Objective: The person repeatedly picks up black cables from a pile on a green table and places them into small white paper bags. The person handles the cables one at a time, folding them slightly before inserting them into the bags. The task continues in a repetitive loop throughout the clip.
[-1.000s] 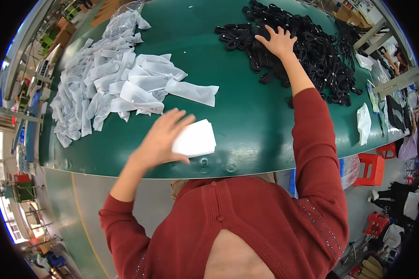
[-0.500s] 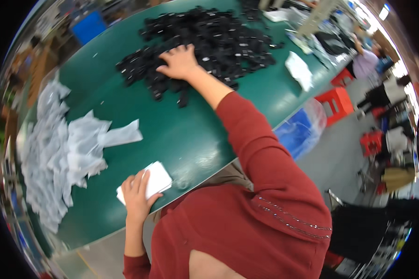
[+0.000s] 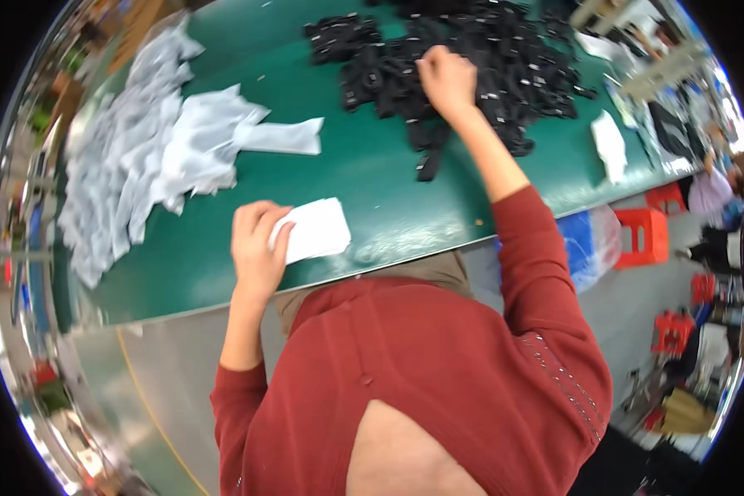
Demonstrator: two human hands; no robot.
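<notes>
My left hand (image 3: 258, 248) grips the edge of a stack of white cards (image 3: 316, 230) near the front of the table, thumb on top and fingers behind. Farther off, my right hand (image 3: 450, 81) is over the near part of a pile of small black strap-like pieces (image 3: 512, 70). Its fingers are curled inward, and whatever they pinch is hidden and blurred. One black piece (image 3: 427, 164) sticks out from the pile's near side.
A heap of thin whitish bags (image 3: 198, 140) covers the table's left part. The green table (image 3: 372, 198) has a white sheet (image 3: 608, 147) at its right. Beyond its edge are a blue plastic-wrapped bundle (image 3: 583, 244) and a red stool (image 3: 643, 240).
The view has shifted, so the table contents sit higher and farther right. My right hand's fingers went from spread to curled at the pile. My left hand now grips the cards at their edge.
</notes>
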